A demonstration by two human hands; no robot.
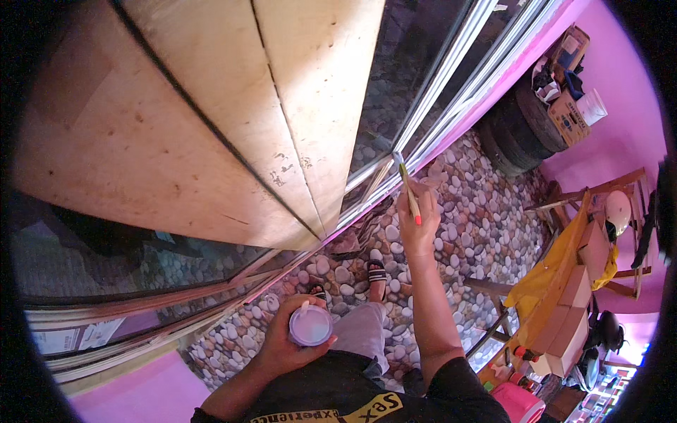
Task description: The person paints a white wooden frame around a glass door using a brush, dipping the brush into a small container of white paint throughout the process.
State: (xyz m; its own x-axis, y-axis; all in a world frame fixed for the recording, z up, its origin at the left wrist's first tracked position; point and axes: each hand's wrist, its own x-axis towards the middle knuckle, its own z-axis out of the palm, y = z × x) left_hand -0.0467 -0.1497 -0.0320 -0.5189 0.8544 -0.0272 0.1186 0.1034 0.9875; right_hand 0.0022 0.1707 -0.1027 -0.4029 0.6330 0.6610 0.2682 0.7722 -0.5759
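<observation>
My left hand [281, 347] is wrapped round a small plastic tub [311, 326] with pale, whitish liquid in it, held in front of my body. In my right hand [421, 227], stretched forward, is a paintbrush [410, 189] with a light handle and a red end. Its bristle end meets the lower part of a white door or window frame [426, 106], next to dark glass. From this angle I cannot tell whether the bristles press on the frame or hover just off it.
A large wooden panel [211, 127] stands close on the left. Pebble-patterned flooring [465, 240] lies below. Stacked tires [518, 130] with cardboard boxes [568, 118] stand far right. Nearer right, a wooden table holds yellow cloth [546, 264], an open carton [564, 331] and a pink container [513, 403].
</observation>
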